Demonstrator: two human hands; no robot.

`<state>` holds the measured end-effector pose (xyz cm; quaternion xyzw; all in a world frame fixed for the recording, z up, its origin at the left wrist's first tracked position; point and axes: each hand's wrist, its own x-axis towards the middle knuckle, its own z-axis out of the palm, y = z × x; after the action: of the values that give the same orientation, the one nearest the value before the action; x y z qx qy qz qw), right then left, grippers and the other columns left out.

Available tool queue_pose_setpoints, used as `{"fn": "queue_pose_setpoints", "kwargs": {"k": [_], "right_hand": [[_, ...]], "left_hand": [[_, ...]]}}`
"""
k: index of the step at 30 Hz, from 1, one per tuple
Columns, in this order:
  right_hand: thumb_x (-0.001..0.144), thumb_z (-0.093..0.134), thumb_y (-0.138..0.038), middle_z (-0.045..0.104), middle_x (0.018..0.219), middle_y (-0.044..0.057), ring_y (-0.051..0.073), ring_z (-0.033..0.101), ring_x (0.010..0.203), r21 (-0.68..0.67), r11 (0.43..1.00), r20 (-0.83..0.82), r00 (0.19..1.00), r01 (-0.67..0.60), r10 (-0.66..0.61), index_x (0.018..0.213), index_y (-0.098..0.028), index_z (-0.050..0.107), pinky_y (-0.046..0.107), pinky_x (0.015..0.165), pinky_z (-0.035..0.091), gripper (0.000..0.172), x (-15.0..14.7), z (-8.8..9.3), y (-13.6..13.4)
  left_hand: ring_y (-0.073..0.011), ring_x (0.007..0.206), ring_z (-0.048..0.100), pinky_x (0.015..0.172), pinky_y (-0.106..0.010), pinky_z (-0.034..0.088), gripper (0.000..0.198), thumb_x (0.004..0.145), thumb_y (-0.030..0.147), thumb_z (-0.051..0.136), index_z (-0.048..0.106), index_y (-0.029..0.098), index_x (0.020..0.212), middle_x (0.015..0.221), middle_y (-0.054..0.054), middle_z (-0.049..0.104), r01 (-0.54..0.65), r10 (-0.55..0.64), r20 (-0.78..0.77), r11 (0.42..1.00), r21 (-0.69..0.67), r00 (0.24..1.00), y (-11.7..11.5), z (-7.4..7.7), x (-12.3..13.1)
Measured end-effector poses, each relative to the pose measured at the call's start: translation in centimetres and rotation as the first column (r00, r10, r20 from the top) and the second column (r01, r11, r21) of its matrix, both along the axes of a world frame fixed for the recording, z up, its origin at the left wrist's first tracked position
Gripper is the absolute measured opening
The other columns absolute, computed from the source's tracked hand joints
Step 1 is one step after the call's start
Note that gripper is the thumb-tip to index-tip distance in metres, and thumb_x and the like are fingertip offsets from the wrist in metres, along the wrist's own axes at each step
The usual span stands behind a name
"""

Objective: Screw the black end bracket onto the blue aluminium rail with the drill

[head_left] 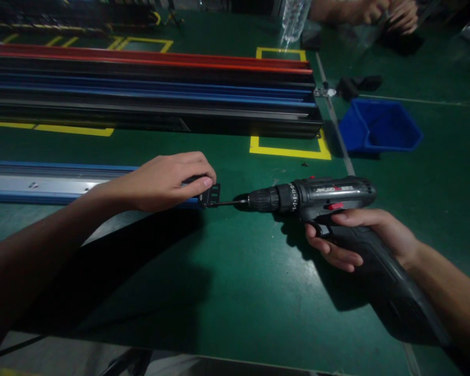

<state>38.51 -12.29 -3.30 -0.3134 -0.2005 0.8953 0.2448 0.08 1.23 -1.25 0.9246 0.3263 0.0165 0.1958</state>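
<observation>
My right hand point(348, 240) is wrapped round the grip of a black cordless drill point(329, 190) with red buttons. Its long thin bit point(231, 202) points left and meets a small black slotted bracket point(213, 194) at the end of a blue and silver metal rail point(58, 183). Over that rail end lies my left hand point(172, 180), thumb and fingers closed on the bracket and the rail's tip. Part of the bracket is hidden under these fingers. Whether a screw sits at the bit's tip is too small to tell.
Several long red, blue and black rails point(149, 91) lie side by side farther back. A blue plastic bin point(379, 125) stands at the right, near black blocks point(356, 86). Yellow tape point(290, 153) marks the green table. Another person's hands point(391, 15) show at the top right, near a clear bottle point(295, 18).
</observation>
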Motion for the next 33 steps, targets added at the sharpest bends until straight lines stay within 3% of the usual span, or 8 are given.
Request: {"fn": "queue_pose_setpoints", "kwargs": {"k": [12, 24, 33], "right_hand": [[0.095, 0.073, -0.032, 0.076, 0.091, 0.012, 0.009, 0.064, 0.055, -0.006, 1.0, -0.02, 1.0, 0.021, -0.021, 0.112, -0.003, 0.081, 0.022, 0.061, 0.059, 0.035, -0.14, 0.2, 0.0], [0.093, 0.074, -0.034, 0.075, 0.089, 0.012, 0.009, 0.06, 0.052, -0.031, 0.999, 0.006, 0.999, 0.032, -0.032, 0.109, -0.003, 0.08, 0.023, 0.059, 0.058, 0.035, -0.16, 0.24, 0.02], [0.094, 0.075, -0.033, 0.076, 0.09, 0.012, 0.01, 0.065, 0.057, -0.027, 0.999, -0.025, 0.999, 0.033, -0.033, 0.111, -0.002, 0.081, 0.022, 0.061, 0.058, 0.035, -0.14, 0.22, 0.06]], "left_hand": [[-0.0273, 0.108, 0.066, 0.092, -0.038, 0.048, 0.049, 0.107, 0.053, 0.036, 0.074, 0.022, 0.114, 0.118, -0.008, 0.07, -0.016, 0.016, -0.012, 1.0, -0.01, 1.0, -0.16, 0.25, 0.28], [-0.027, 0.107, 0.066, 0.091, -0.038, 0.048, 0.049, 0.108, 0.053, 0.036, 0.074, 0.023, 0.114, 0.117, -0.008, 0.07, -0.014, 0.014, -0.014, 1.0, -0.01, 1.0, -0.19, 0.26, 0.27], [-0.0274, 0.108, 0.065, 0.093, -0.037, 0.048, 0.049, 0.108, 0.054, 0.037, 0.074, 0.023, 0.116, 0.119, -0.008, 0.07, -0.011, 0.011, -0.008, 1.0, -0.016, 1.0, -0.08, 0.1, 0.12]]}}
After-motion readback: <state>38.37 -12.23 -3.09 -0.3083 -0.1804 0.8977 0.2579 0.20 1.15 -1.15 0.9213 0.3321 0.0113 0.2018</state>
